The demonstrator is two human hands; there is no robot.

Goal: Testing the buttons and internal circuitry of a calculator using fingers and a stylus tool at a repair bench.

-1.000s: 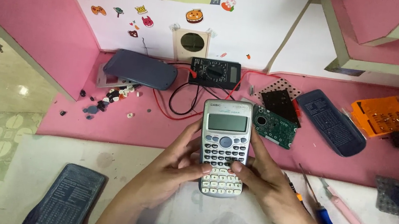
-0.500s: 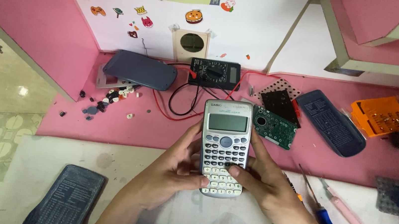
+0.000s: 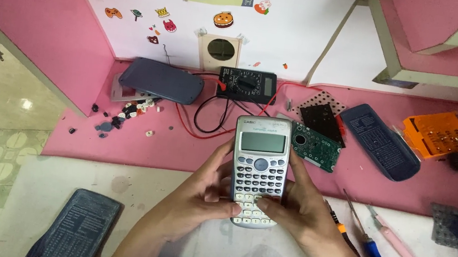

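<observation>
A silver scientific calculator (image 3: 260, 161) with a grey screen is held upright above the pink desk, in the middle of the view. My left hand (image 3: 198, 194) grips its lower left edge, thumb on the keys. On the lower right side my right hand (image 3: 300, 211) wraps around it, thumb pressing the bottom rows of keys. The lowest part of the calculator's body is partly hidden by my fingers.
Behind the calculator lie a green circuit board (image 3: 314, 147), a black multimeter (image 3: 247, 83) with red and black leads, a dark cover (image 3: 161, 80), small loose keys (image 3: 127, 114) and a dark back shell (image 3: 380, 141). An orange case (image 3: 438, 134), screwdrivers (image 3: 367, 247), a pink knife (image 3: 397, 248) and another shell (image 3: 79, 233) lie around.
The calculator and both hands stay almost in place. My right thumb has shifted slightly across the lower keys.
</observation>
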